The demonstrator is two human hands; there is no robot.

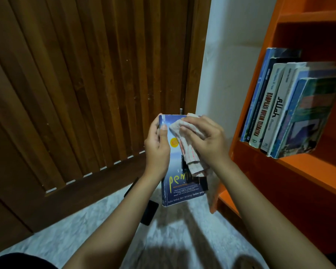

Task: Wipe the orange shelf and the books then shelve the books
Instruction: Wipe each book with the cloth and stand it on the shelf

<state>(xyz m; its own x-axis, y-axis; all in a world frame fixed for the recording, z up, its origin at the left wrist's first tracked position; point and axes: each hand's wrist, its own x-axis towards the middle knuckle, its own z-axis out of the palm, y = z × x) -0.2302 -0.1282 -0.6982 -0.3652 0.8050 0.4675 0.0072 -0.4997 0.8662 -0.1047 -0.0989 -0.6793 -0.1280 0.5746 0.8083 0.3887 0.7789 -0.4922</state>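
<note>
My left hand (pixel 157 146) grips a blue paperback book (pixel 179 188) by its left edge, thumb on the cover, holding it upright in front of me. My right hand (pixel 206 139) holds a pale checked cloth (pixel 190 152) bunched under its fingers and presses it against the upper part of the book's cover. The cloth's loose end hangs down over the middle of the cover. To the right stands the orange shelf (pixel 260 105), with several books (pixel 291 107) leaning upright on its middle board.
A dark slatted wooden door (pixel 85 84) fills the left and centre behind the book. A white wall (pixel 227 65) runs between door and shelf. A dark flat object (pixel 149 212) lies on the pale marbled floor (pixel 76 235) below my left arm.
</note>
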